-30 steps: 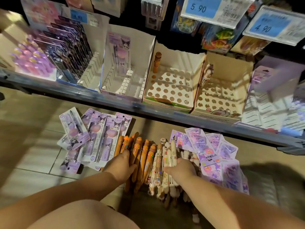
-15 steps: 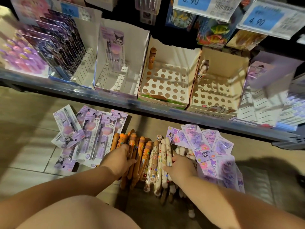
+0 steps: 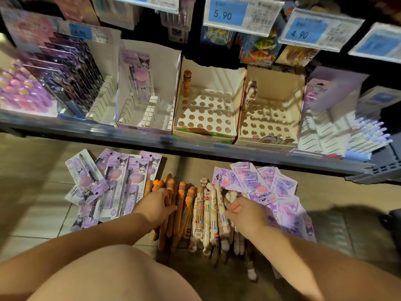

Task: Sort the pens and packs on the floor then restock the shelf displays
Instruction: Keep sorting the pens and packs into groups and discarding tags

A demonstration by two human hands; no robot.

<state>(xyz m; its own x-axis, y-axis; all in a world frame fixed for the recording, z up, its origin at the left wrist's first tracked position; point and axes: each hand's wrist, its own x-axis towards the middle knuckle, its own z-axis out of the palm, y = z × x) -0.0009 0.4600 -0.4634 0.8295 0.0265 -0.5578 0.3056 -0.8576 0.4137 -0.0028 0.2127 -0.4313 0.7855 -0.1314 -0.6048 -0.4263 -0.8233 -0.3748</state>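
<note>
Spanning the view from 9 to 3 o'clock, the shelf (image 3: 195, 148) carries a row of cardboard display boxes, with the tiled floor (image 3: 32, 192) below it towards 6 o'clock. Blue price tags (image 3: 227, 14) hang at 12 o'clock.

At the shelf's middle stand three boxes side by side. A white slotted box (image 3: 149, 118) holds a single purple carded pen (image 3: 138, 72) upright. At its 3 o'clock, a holed box (image 3: 206, 114) has one brown pen (image 3: 187, 83) standing in its back left corner. At its 3 o'clock in turn, a second holed box (image 3: 269, 122) has one figure-topped pen (image 3: 250, 92) leaning at its left wall.

On the floor, just below the shelf edge, a pile of purple pen packs (image 3: 121, 185) lies at 9 o'clock of the loose pens. A fan of smaller purple packs (image 3: 260, 185) lies at their 3 o'clock.

Between the two piles, the orange pens (image 3: 184, 205) lie touching the cream pens (image 3: 208, 213), all pointing roughly towards 12 o'clock.

The left hand (image 3: 157, 205) grips the orange pens, fingers wrapped over the bundle. The right hand (image 3: 244, 211) rests on the cream pens with curled fingers; whether it actually holds one I cannot tell.
</note>
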